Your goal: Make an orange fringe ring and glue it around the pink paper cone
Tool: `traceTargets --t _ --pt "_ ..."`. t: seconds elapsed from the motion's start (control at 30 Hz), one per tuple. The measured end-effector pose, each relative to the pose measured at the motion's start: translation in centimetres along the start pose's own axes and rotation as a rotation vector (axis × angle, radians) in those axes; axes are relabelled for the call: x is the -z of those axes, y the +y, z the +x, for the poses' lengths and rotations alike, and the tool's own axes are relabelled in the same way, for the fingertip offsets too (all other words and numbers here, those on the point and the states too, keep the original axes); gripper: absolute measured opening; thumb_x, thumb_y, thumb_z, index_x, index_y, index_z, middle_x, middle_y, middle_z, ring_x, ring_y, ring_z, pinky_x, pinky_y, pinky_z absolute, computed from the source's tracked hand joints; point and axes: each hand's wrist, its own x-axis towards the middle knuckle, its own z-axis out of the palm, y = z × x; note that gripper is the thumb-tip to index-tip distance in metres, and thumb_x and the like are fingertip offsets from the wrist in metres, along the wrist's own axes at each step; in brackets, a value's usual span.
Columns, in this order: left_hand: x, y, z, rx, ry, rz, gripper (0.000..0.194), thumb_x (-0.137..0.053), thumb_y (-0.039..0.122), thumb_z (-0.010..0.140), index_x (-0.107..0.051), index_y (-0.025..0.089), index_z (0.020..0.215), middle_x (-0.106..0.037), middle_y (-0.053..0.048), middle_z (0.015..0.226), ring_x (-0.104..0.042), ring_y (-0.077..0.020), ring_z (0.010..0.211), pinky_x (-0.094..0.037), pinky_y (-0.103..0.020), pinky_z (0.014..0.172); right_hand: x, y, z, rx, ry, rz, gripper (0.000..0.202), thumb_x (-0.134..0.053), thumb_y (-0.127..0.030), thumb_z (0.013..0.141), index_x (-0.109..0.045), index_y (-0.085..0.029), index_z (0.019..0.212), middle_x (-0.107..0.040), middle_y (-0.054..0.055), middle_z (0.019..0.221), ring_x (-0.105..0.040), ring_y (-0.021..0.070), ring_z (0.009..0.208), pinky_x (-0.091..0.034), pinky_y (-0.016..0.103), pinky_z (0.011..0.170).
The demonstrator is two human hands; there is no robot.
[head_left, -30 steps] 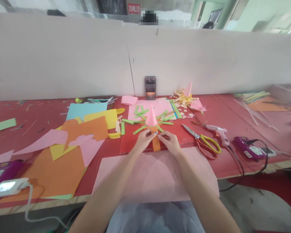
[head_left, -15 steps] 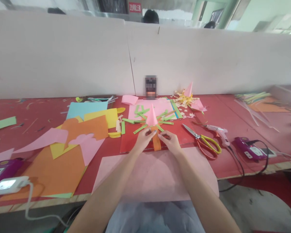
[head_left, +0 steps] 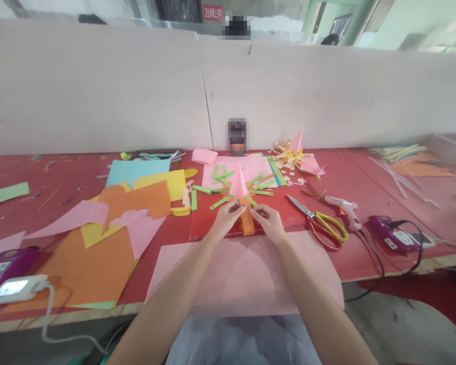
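A pink paper cone [head_left: 238, 185] stands upright in the middle of the table, with green paper strips [head_left: 218, 204] fanning out around its base. In front of it an orange paper strip [head_left: 247, 223] runs down toward me, its near end looking slightly bowed. My left hand [head_left: 228, 217] pinches the strip's upper part from the left, thumb and fingers closed. From the other side, the bent fingers of my right hand [head_left: 268, 220] are closed at the strip's right edge; their exact grip is hard to see. Beneath lies a red board [head_left: 203, 223].
Scissors [head_left: 319, 223] and a glue gun [head_left: 344, 207] with a black cord lie to the right, by a purple power box [head_left: 393, 233]. Coloured paper sheets [head_left: 87, 268] overlap at left. A second pink cone piece [head_left: 296, 142] stands behind. A white partition [head_left: 99, 86] closes the back.
The orange strip's near end looks more curved than before. Both hands stay close to the same spot, the right fingers shifting slightly along the strip's edge.
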Motion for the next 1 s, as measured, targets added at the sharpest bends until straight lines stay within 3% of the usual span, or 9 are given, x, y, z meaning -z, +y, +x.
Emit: traceTargets --t 0.23,1.0 --pt "-0.1 -0.11 0.12 0.024 -0.07 -0.062 0.023 -0.055 0.031 0.069 -0.061 0.016 0.086 -0.064 -0.004 0.087 -0.057 -0.0198 0.086 -0.044 -0.032 0.078 0.01 -0.42 -0.16 0.011 -0.016 -0.002 0.024 -0.057 -0.043 0.072 -0.059 -0.019 0.071 -0.061 0.002 0.072 -0.056 0.014 0.07 -0.044 0.026 0.067" --pt "-0.17 0.11 -0.03 0.033 -0.057 -0.089 0.017 -0.053 0.023 0.067 -0.06 0.017 0.081 -0.063 -0.003 0.085 -0.057 -0.0196 0.088 -0.044 -0.033 0.081 0.01 -0.44 -0.2 0.002 -0.024 -0.002 0.022 -0.058 -0.04 0.072 -0.06 -0.019 0.071 -0.061 0.002 0.073 -0.056 0.0145 0.072 -0.044 0.026 0.067"
